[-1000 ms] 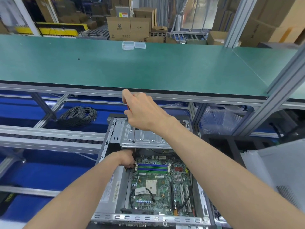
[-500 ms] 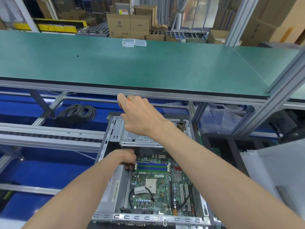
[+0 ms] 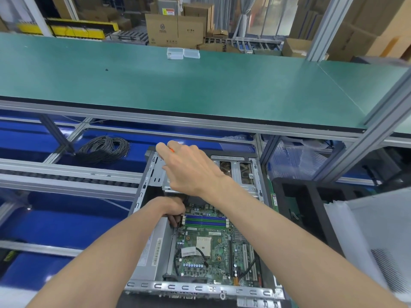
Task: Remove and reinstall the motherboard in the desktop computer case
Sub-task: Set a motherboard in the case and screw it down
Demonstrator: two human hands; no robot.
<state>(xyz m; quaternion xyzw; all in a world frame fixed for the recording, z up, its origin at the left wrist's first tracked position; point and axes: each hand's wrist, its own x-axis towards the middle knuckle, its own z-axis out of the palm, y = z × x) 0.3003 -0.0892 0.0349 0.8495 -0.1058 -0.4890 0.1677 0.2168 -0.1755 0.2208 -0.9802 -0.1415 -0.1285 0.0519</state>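
green stiff fragile motherboard (image 3: 206, 247): hold by edges; left hand (image 3: 173, 208) pinches at its far-left corner, right hand (image 3: 189, 167) grips orange-handled tool (image 3: 170, 150)

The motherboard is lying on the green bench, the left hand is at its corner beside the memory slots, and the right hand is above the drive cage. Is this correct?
Not quite. The head view shows the motherboard inside the open case, not on the green bench. The rest holds: the left hand is at its corner beside the memory slots, and the right hand is above the drive cage.

Case (image 3: 142, 197) bare matt metal — bench top (image 3: 200, 85) smooth green matting.
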